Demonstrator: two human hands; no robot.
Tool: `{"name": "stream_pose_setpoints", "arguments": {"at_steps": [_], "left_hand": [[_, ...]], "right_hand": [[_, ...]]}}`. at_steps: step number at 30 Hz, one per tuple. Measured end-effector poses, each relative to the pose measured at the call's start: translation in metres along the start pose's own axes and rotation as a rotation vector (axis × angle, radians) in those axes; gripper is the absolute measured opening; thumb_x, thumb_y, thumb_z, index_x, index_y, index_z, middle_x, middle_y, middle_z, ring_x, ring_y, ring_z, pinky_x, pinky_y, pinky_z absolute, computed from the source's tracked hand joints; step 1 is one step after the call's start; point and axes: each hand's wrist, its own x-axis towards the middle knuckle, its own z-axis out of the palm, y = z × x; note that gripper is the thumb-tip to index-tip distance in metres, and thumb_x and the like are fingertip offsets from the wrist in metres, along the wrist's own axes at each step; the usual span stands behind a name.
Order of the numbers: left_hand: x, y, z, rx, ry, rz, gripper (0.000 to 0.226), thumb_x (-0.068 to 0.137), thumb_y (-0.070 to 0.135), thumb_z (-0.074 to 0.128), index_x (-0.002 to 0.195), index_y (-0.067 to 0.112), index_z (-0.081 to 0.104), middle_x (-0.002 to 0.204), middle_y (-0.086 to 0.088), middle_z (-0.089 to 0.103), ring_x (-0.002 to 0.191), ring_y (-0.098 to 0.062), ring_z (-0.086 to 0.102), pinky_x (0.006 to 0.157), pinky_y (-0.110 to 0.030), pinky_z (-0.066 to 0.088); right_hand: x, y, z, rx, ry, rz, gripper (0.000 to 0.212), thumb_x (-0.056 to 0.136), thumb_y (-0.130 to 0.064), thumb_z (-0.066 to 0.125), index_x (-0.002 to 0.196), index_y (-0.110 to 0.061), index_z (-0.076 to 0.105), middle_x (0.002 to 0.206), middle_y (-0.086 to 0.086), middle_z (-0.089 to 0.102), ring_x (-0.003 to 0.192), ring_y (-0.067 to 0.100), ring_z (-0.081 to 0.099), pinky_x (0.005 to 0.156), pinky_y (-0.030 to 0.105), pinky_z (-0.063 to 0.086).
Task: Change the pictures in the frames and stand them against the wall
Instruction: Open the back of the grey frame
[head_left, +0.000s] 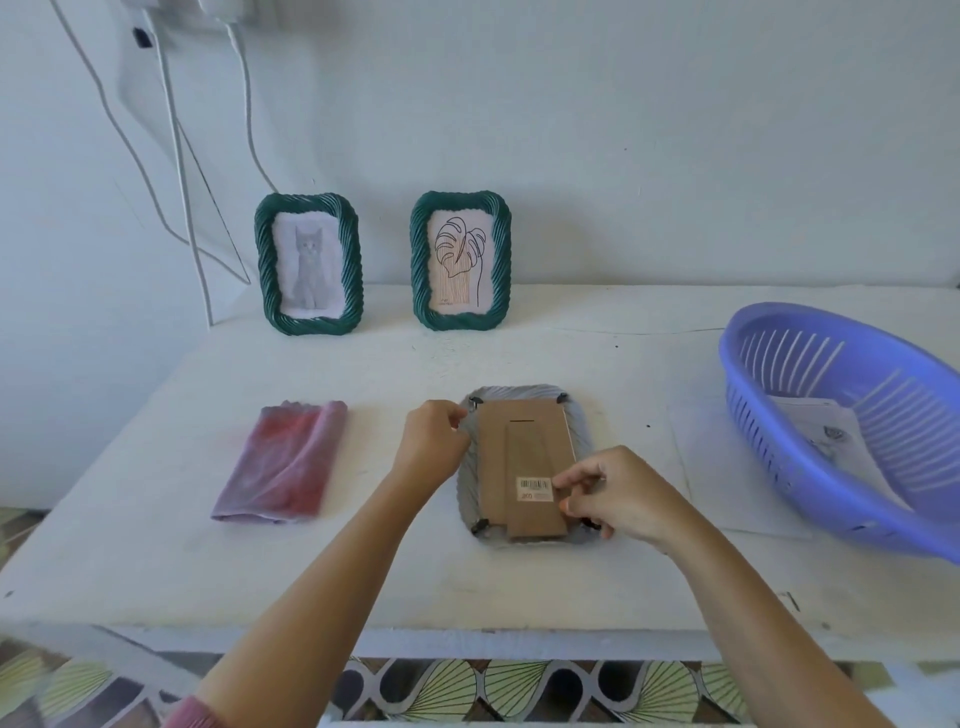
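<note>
Table: white top (519, 571) pushed up against a pale wall (623, 130), a few white cables (179, 156) hanging down on the left.
Done ones: two green frames standing upright at the back against the wall, the cat frame (308, 265) on the left, the leaf frame (461, 260) beside it, a gap between them.
Current one: grey frame (519, 392) lying face down mid-table, right in front of the person, cardboard back (524, 447) facing up with a barcode sticker (534, 489) on the fold-out stand.
Clips: little black clips (479, 526) at the corners.
Left hand: left hand (431, 441) is at the frame's top-left corner, fingers curled onto the rim right by the clip there. Can't tell if it actually has the clip.
Right hand: right hand (618, 493) is at the lower right, thumb and fingers pinched on the edge of the cardboard back just next to the sticker.
Other stuff: folded reddish cloth (291, 460) to the left of the frame, well apart from it. Blue plastic basket (737, 374) on the right with printed paper sheets (815, 421) inside.
</note>
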Motion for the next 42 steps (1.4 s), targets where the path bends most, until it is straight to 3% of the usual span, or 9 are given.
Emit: {"name": "stream_pose_setpoints", "arguments": {"at_steps": [7, 11, 14, 20, 24, 27, 31, 36, 42], "left_hand": [[0.025, 0.003, 0.003, 0.107, 0.035, 0.095, 0.030, 0.094, 0.016, 0.049, 0.120, 0.010, 0.061, 0.127, -0.011, 0.059, 0.115, -0.025, 0.055, 0.092, -0.030, 0.042], [0.043, 0.002, 0.000, 0.132, -0.067, 0.140, 0.024, 0.093, 0.017, 0.052, 0.111, 0.013, 0.068, 0.119, -0.005, 0.065, 0.105, -0.020, 0.058, 0.083, -0.024, 0.042], [0.052, -0.001, -0.003, 0.151, -0.100, 0.160, 0.020, 0.089, 0.021, 0.059, 0.102, 0.014, 0.072, 0.111, -0.003, 0.069, 0.089, -0.014, 0.056, 0.079, -0.024, 0.042], [0.056, -0.005, 0.004, 0.092, -0.033, 0.156, 0.016, 0.085, 0.021, 0.062, 0.091, 0.013, 0.074, 0.094, -0.002, 0.073, 0.084, -0.012, 0.059, 0.072, -0.025, 0.046], [0.052, -0.001, 0.018, 0.061, 0.112, 0.079, 0.013, 0.084, 0.024, 0.059, 0.088, 0.018, 0.070, 0.078, 0.003, 0.064, 0.082, -0.017, 0.062, 0.058, -0.021, 0.043], [0.049, -0.001, 0.022, -0.044, 0.126, 0.051, 0.024, 0.086, 0.026, 0.061, 0.108, 0.019, 0.062, 0.086, -0.001, 0.062, 0.083, -0.019, 0.060, 0.061, -0.026, 0.044], [0.033, -0.011, 0.015, -0.234, 0.086, 0.043, 0.035, 0.088, 0.029, 0.061, 0.121, 0.020, 0.056, 0.124, -0.004, 0.050, 0.103, -0.013, 0.048, 0.086, -0.025, 0.040], [-0.026, -0.030, 0.009, -0.215, 0.091, 0.078, 0.008, 0.082, 0.021, 0.068, 0.090, 0.021, 0.067, 0.110, 0.003, 0.052, 0.106, -0.012, 0.052, 0.089, -0.020, 0.035], [-0.067, -0.042, 0.001, -0.112, -0.011, 0.229, 0.008, 0.073, 0.020, 0.077, 0.076, 0.024, 0.070, 0.109, 0.004, 0.049, 0.105, -0.004, 0.047, 0.090, -0.016, 0.031]], "right_hand": [[0.035, -0.012, -0.031, -0.199, 0.240, -0.192, 0.019, 0.083, -0.012, 0.064, 0.100, -0.015, 0.071, 0.068, -0.015, 0.053, 0.060, -0.004, 0.045, 0.052, 0.004, 0.033], [0.088, -0.005, -0.039, -0.285, 0.296, -0.298, 0.024, 0.087, -0.013, 0.059, 0.109, -0.013, 0.068, 0.090, 0.000, 0.057, 0.065, -0.004, 0.041, 0.063, 0.020, 0.034], [0.106, -0.001, -0.037, -0.314, 0.250, -0.340, 0.017, 0.085, -0.009, 0.061, 0.098, -0.007, 0.072, 0.092, 0.001, 0.056, 0.066, -0.002, 0.043, 0.073, 0.023, 0.036], [0.119, 0.002, -0.034, -0.214, 0.286, -0.325, 0.006, 0.079, -0.005, 0.065, 0.078, -0.004, 0.071, 0.084, 0.003, 0.061, 0.065, 0.003, 0.049, 0.060, 0.013, 0.038], [0.125, 0.003, -0.028, -0.188, 0.343, -0.297, 0.007, 0.078, -0.005, 0.064, 0.080, -0.002, 0.070, 0.081, 0.002, 0.060, 0.070, 0.012, 0.051, 0.061, 0.019, 0.038], [0.121, 0.008, -0.026, -0.121, 0.339, -0.278, 0.011, 0.082, -0.010, 0.064, 0.089, -0.004, 0.069, 0.083, 0.001, 0.058, 0.072, 0.011, 0.051, 0.067, 0.022, 0.038], [0.094, 0.020, -0.024, 0.059, 0.348, -0.250, 0.024, 0.087, -0.024, 0.062, 0.110, -0.016, 0.060, 0.095, 0.000, 0.049, 0.077, 0.011, 0.049, 0.070, 0.020, 0.039], [0.032, 0.043, 0.002, -0.058, 0.376, -0.340, 0.010, 0.084, -0.017, 0.064, 0.094, -0.015, 0.065, 0.104, -0.004, 0.048, 0.095, 0.009, 0.049, 0.080, 0.019, 0.035], [-0.014, 0.065, 0.017, -0.195, 0.288, -0.437, 0.021, 0.087, -0.021, 0.060, 0.105, -0.014, 0.067, 0.128, 0.000, 0.042, 0.118, 0.008, 0.038, 0.100, 0.026, 0.028]]}}
